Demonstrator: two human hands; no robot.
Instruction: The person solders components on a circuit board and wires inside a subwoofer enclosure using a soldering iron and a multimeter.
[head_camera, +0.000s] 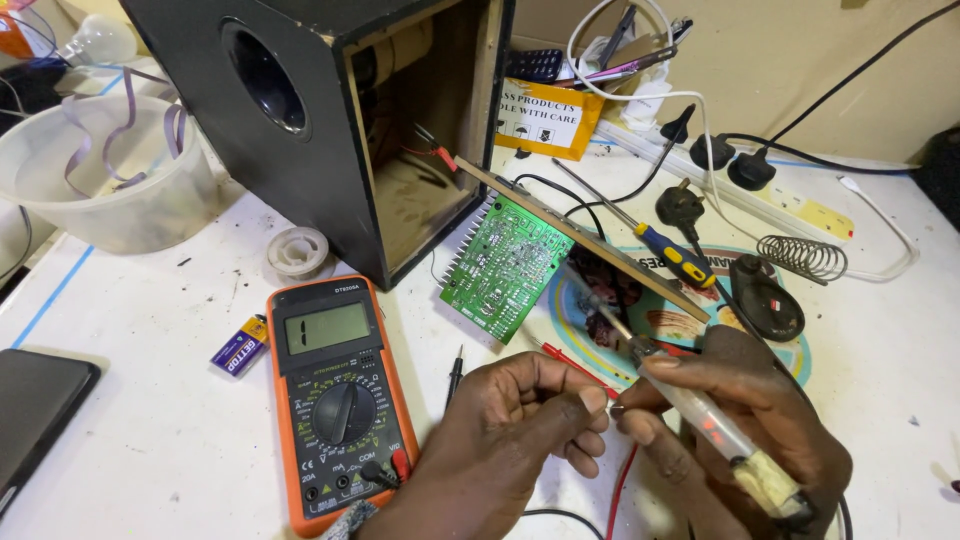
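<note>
My right hand (745, 420) grips a soldering iron (700, 412) with a clear handle and taped end. Its thin tip points up-left toward a green circuit board (505, 262) that leans against a wooden strip. My left hand (520, 430) is pinched at thumb and forefinger, meeting my right fingertips. A red test lead (570, 362) runs into that pinch and seems held there. The orange multimeter (340, 390) lies just left of my left hand, its black probe (455, 372) beside it.
An open black speaker box (320, 120) stands behind the board. A plastic bowl (110, 175), white spool (297, 250), purple battery (240, 345) and dark phone (35, 410) lie left. A blue-yellow screwdriver (675, 255), coiled iron stand (805, 258) and power strip (800, 205) sit right.
</note>
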